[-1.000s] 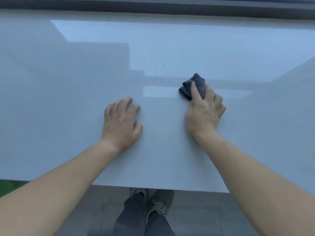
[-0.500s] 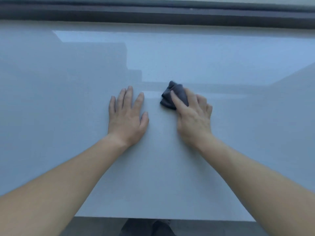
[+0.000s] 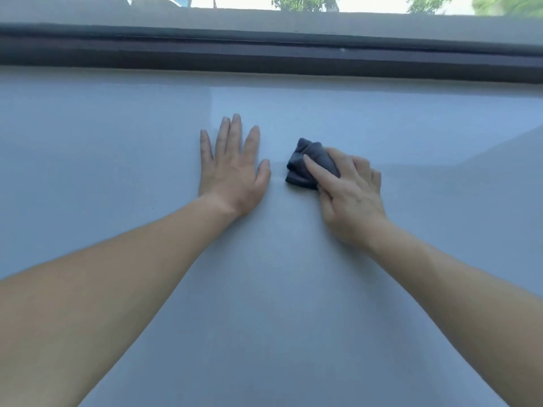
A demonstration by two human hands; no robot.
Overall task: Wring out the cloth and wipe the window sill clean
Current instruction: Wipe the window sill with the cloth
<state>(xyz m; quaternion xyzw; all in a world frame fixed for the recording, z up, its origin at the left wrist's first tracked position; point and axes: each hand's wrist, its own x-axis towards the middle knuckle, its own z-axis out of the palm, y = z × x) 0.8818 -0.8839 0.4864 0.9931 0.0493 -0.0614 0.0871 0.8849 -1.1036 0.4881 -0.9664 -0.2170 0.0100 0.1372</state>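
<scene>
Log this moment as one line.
phase: wipe | left hand: flat on sill | right hand: holds bunched cloth against sill

Cloth [image 3: 312, 165]: dark slate grey, plain; creases shade to near black.

Window sill [image 3: 264, 289]: pale blue-grey, plain, with a soft sheen. Lighter, whiter-blue patch [image 3: 382, 121] across the far middle and right. One tiny dark speck [image 3: 152, 207] on the left part.

Window frame [image 3: 264, 58]: blackish-brown band along the far edge of the sill, plain.

Strip [image 3: 264, 22] above the frame: flat mid grey.

Foliage [image 3: 302, 1] beyond the glass: green, mottled, against washed-out white.
</scene>
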